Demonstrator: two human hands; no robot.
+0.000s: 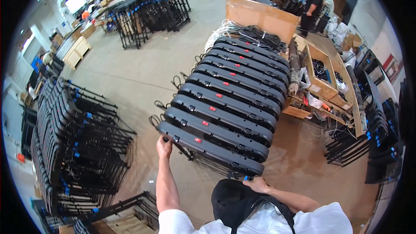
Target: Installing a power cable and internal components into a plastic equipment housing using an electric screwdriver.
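In front of me stands a row of several long black rounded units, each with a small red part along its narrow edge. At the left end of the nearest unit (208,151), my left hand (164,148) is closed on its lower corner. My right hand (258,185) grips under the right end of this same unit, beside a small blue piece (248,178). Some of its fingers are hidden. Thin black legs show beneath the row, and looped black cables (155,121) stick out along its left side.
More upright black units (54,134) fill the left side, their legs sticking out toward the floor. Another group of black frames (149,13) stands at the far left. A cable pile (255,37), cardboard box (260,15) and wooden crate (318,89) lie beyond. A person (313,8) stands far right.
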